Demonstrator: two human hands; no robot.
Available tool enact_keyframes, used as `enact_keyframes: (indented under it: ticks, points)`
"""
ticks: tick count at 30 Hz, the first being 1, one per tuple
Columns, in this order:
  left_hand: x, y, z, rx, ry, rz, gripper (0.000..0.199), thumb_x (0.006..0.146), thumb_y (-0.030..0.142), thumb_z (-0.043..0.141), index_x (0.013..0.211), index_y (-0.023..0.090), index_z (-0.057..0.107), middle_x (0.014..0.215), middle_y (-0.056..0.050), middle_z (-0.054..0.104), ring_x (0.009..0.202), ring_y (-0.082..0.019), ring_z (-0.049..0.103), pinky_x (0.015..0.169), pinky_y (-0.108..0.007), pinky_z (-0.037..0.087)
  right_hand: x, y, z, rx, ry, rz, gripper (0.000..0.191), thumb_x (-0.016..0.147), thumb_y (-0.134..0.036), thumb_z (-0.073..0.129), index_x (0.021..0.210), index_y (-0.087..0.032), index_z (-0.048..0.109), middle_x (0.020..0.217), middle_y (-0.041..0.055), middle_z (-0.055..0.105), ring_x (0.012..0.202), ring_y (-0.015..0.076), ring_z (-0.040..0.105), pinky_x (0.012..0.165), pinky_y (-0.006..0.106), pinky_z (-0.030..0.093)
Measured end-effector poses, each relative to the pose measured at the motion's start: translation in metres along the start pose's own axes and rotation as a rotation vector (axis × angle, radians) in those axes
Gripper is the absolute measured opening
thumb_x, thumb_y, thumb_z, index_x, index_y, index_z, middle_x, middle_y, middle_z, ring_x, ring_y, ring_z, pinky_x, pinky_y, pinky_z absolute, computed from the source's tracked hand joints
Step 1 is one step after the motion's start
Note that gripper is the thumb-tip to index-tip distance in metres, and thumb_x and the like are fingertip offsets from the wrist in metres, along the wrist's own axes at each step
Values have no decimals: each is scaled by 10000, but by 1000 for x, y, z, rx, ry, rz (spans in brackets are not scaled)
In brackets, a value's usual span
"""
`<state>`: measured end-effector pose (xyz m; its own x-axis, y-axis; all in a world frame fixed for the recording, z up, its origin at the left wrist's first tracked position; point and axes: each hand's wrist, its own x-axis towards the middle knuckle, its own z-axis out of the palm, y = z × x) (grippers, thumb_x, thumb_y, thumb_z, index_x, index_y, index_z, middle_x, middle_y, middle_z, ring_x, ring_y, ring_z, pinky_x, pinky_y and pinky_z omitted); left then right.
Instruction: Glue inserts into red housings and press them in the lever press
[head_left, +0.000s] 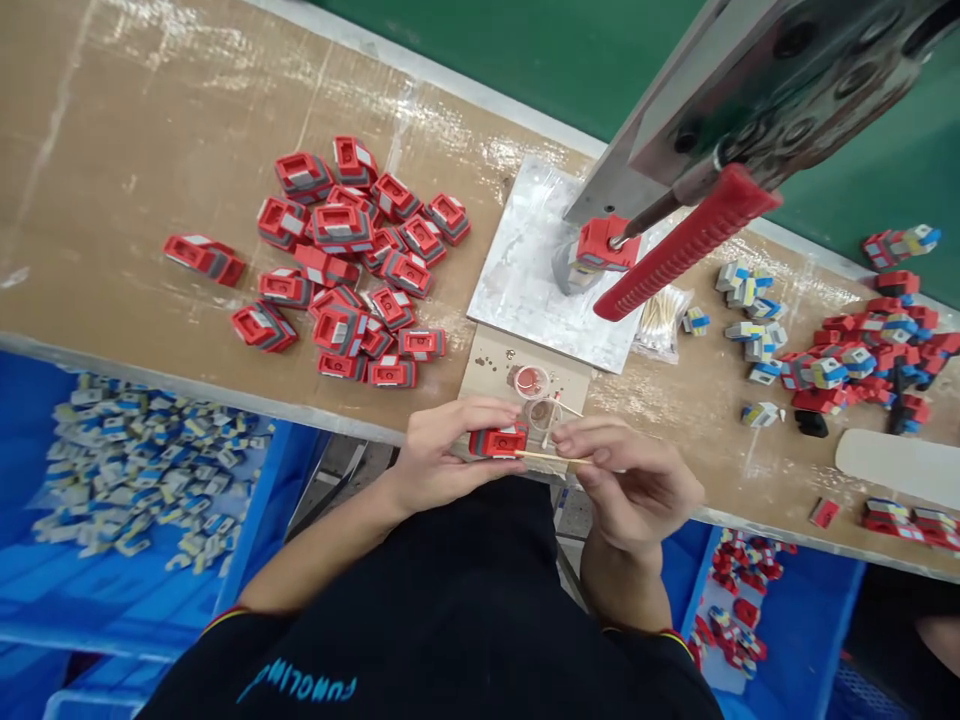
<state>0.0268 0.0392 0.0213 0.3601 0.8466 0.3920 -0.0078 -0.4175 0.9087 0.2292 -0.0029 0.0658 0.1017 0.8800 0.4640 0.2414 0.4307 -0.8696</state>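
Observation:
Between the fingers and thumb of my left hand (450, 442) is a red and grey toy vehicle part (499, 440), its hollow side facing up. My right hand (630, 475) pinches a thin cotton swab (551, 457), whose far end meets the right edge of the part. Just beyond my hands, a small cup of red paint (531, 381) stands on a piece of cardboard (480, 385). Beside it is a clear cup (541, 413) with more swabs resting across it.
A hand press with a red lever (686, 245) stands on a metal plate (517, 270), a red part (606, 243) under its tip. Red parts (341, 228) lie heaped at left. Bagged swabs (664, 318) and mixed pieces (862, 345) lie right. Blue bins (259, 525) sit below the table.

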Motion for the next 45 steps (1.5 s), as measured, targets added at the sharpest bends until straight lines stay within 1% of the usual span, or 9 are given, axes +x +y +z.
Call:
enact_keyframes:
  ticks: [5, 10, 14, 20, 25, 31, 38, 43, 45]
  points:
    - [0, 5, 4, -25, -10, -1, 436, 841, 322, 944, 1236, 242, 777, 1117, -105, 872, 1029, -247, 860, 923, -344, 726, -2, 0, 17, 161, 12, 104, 44, 1034, -223, 725, 1045, -252, 694, 821, 16, 827, 840, 260, 867, 730, 420, 752]
    - [1, 6, 5, -29, 2, 7, 451, 834, 302, 954, 1249, 255, 784, 1141, -91, 871, 1025, -245, 860, 918, -341, 727, -5, 0, 17, 112, 8, 102, 62, 1025, -227, 740, 1040, -259, 689, 817, 11, 827, 828, 260, 868, 721, 408, 751]
    - [2, 6, 5, -36, -11, 20, 461, 837, 279, 948, 1265, 242, 779, 1140, -101, 871, 1050, -249, 858, 948, -344, 723, -9, 0, 14, 96, -1, 84, 126, 995, -156, 758, 1061, -246, 701, 850, 26, 840, 870, 270, 871, 739, 417, 760]
    - [5, 5, 5, -48, -19, 107, 448, 845, 295, 944, 1228, 142, 769, 1110, -165, 868, 1054, -252, 858, 962, -312, 708, -13, 3, 15, 1, 65, -43, 212, 954, -86, 781, 1099, -224, 713, 880, 22, 850, 817, 239, 869, 743, 383, 771]
    - [4, 5, 4, -27, -24, 81, 424, 859, 290, 935, 1227, 159, 769, 1095, -154, 869, 1034, -250, 858, 945, -320, 712, -9, -2, 15, -142, 36, -148, 205, 969, -78, 750, 1112, -221, 721, 860, 21, 852, 813, 247, 869, 703, 391, 764]
    - [1, 7, 2, 43, -5, 45, 386, 859, 303, 936, 1181, 160, 778, 1076, -144, 870, 982, -237, 862, 927, -301, 711, -8, -18, 7, -368, -70, -237, 244, 921, 27, 743, 1055, -177, 734, 925, 47, 878, 838, 222, 867, 696, 349, 721]
    - [0, 10, 0, 89, 4, 55, 355, 860, 290, 935, 1148, 148, 783, 1055, -143, 873, 951, -224, 863, 907, -277, 709, -7, -28, 2, -450, -104, -211, 236, 907, 28, 761, 1008, -185, 743, 926, 44, 879, 765, 192, 831, 620, 319, 644]
    - [-2, 8, -7, 100, 26, 5, 398, 814, 279, 969, 1162, 179, 803, 1073, -117, 875, 957, -232, 863, 908, -299, 713, 0, -17, -15, -431, 79, -191, 228, 893, 14, 779, 943, -205, 739, 799, 12, 830, 662, 175, 768, 586, 318, 604]
    - [-4, 6, -11, 98, 33, -39, 410, 808, 291, 972, 1167, 182, 808, 1091, -125, 873, 968, -238, 862, 906, -309, 712, 2, -7, -22, -476, 31, -197, 267, 864, 28, 804, 973, -209, 743, 802, 12, 824, 671, 176, 759, 590, 312, 591]
